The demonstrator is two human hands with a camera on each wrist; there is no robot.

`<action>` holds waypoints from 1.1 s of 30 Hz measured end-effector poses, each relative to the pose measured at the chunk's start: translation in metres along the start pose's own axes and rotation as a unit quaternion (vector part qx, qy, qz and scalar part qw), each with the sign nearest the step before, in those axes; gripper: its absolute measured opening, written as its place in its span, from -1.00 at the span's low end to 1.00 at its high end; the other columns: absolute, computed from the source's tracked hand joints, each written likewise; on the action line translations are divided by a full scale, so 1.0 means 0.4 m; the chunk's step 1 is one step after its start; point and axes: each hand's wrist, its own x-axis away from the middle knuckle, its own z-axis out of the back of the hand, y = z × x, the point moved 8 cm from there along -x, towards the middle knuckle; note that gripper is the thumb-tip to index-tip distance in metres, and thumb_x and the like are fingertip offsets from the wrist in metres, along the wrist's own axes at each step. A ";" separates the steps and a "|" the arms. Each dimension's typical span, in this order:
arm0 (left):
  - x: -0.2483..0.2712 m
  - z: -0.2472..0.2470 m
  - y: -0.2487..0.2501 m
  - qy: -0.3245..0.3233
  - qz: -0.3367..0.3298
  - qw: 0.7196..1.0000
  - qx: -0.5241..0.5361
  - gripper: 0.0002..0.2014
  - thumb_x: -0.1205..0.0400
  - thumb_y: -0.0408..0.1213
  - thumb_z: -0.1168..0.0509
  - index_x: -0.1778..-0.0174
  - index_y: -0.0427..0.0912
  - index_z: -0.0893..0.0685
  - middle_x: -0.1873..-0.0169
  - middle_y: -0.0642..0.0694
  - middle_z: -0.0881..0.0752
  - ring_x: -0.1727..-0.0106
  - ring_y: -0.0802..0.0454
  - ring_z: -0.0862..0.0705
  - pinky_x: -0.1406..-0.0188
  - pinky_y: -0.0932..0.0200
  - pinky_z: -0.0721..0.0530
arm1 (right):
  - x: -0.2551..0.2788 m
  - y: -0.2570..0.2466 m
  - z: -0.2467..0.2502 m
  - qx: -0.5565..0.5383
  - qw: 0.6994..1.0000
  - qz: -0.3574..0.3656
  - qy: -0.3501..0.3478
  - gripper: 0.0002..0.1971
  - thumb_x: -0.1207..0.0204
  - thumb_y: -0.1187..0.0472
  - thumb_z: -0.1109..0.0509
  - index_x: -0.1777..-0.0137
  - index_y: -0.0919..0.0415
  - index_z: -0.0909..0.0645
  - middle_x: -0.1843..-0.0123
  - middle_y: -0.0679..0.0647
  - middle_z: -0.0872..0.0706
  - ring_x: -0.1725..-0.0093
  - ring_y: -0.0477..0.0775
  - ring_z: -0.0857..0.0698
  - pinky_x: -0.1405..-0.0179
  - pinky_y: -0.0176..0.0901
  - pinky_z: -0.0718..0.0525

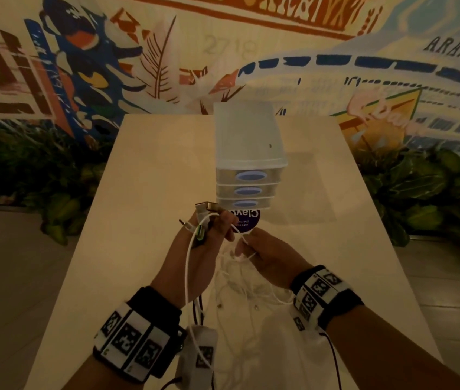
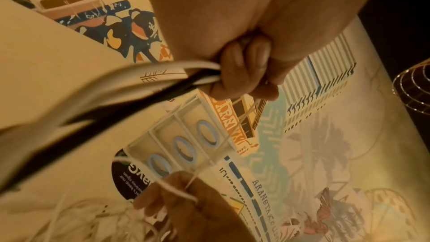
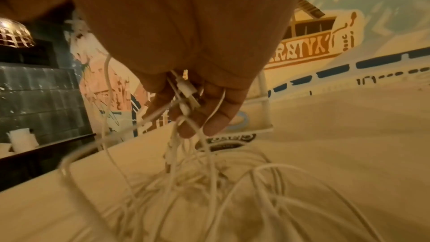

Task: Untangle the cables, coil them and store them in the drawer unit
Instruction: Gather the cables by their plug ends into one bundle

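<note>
My left hand [image 1: 209, 235] grips a bundle of cable ends, white and black, with several plugs [image 1: 207, 206] sticking up above its fingers [image 2: 244, 73]. A thick white cable [image 1: 188, 277] hangs from it down past the wrist. My right hand [image 1: 254, 249] pinches thin white cables [image 3: 186, 98] just right of the left hand. A tangle of white cables [image 3: 209, 190] lies on the table under both hands. The clear three-drawer unit [image 1: 247, 170] stands just beyond the hands, all three drawers closed, with blue oval handles [image 2: 181, 149].
The pale table [image 1: 144, 192] runs from me to a painted mural wall. A round dark sticker [image 1: 247, 220] lies on the table in front of the drawer unit. Green plants [image 1: 425, 192] line both sides of the table.
</note>
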 end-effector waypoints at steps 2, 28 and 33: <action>-0.005 0.015 0.007 0.016 -0.006 1.000 0.010 -0.68 -0.78 -0.10 -0.22 0.04 -0.33 -0.62 0.31 -0.13 -0.64 0.51 0.29 -0.53 0.45 0.43 -0.48 | -0.009 0.030 -0.014 -0.014 1.000 -0.022 -0.007 -0.77 -0.72 0.23 -0.19 -0.14 -0.04 -0.66 -0.09 -0.09 -0.63 -0.08 -0.02 -0.65 -0.12 -0.05 -0.63; -0.006 0.158 -0.033 0.100 0.103 0.977 -0.159 -0.84 -0.78 -0.31 -0.26 -0.12 -0.04 -0.75 0.19 -0.59 -0.50 0.27 -0.44 -0.57 0.24 -0.26 -0.61 | 0.386 0.152 0.346 -0.234 0.951 -0.129 0.153 -0.60 -0.70 0.42 -0.25 -0.26 -0.17 -0.42 0.28 0.12 -0.45 0.36 0.11 -0.40 0.35 0.00 -0.46; 0.007 0.141 0.027 0.145 0.063 0.987 -0.041 -0.83 -0.82 -0.25 -0.19 -0.17 -0.10 -0.69 0.65 0.10 -0.41 0.62 0.18 -0.29 0.48 0.17 -0.29 | 0.361 0.028 0.385 -0.359 0.903 -0.051 0.231 -0.65 -0.70 0.55 -0.08 -0.12 0.08 -0.52 0.38 0.07 -0.39 0.43 0.02 -0.30 0.42 -0.20 -0.32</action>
